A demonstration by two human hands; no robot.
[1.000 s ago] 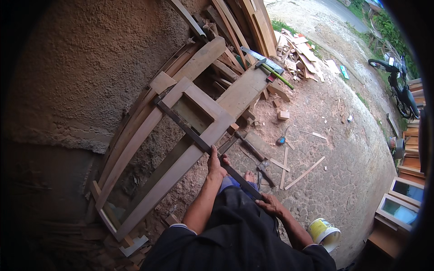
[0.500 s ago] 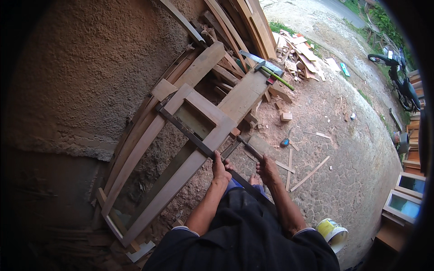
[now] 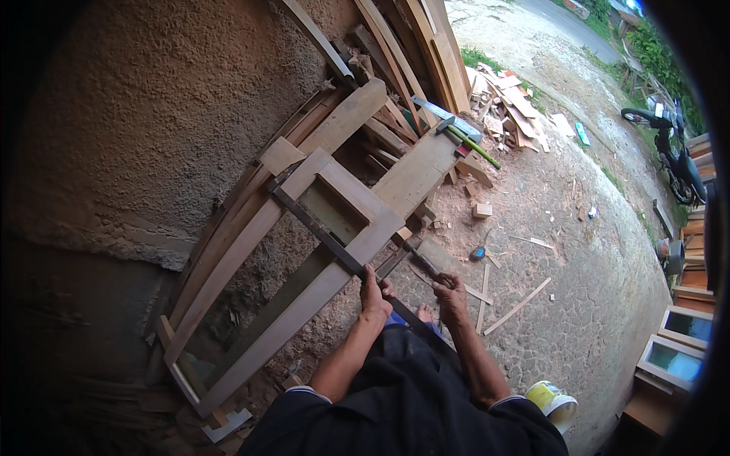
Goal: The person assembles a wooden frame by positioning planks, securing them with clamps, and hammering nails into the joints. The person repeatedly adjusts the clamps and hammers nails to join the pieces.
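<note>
A long dark metal bar clamp (image 3: pixel 323 235) lies across a pale wooden frame (image 3: pixel 310 292) with one small and one long opening. My left hand (image 3: pixel 373 295) is closed around the clamp's bar, close to the frame's near side. The fingers of my right hand (image 3: pixel 451 297) wrap the handle of the clamp screw (image 3: pixel 426 263). Between the screw's end and the frame's edge sits a small wood block (image 3: pixel 401 236). Past my left hand the bar runs on toward my body, partly hidden by my dark clothing.
A green-handled hammer (image 3: pixel 473 140) and a metal square (image 3: pixel 450 119) rest on a wide board (image 3: pixel 414 173) beyond the frame. Boards lean along the rough wall (image 3: pixel 167 121). Wood offcuts (image 3: pixel 517 114), thin strips (image 3: pixel 517 307) and a tape measure (image 3: pixel 477 253) lie on the ground. A bucket (image 3: pixel 553 404) stands at right.
The view has shifted slightly. My right hand has changed its hold a little on the screw handle; my left hand stays on the bar.
</note>
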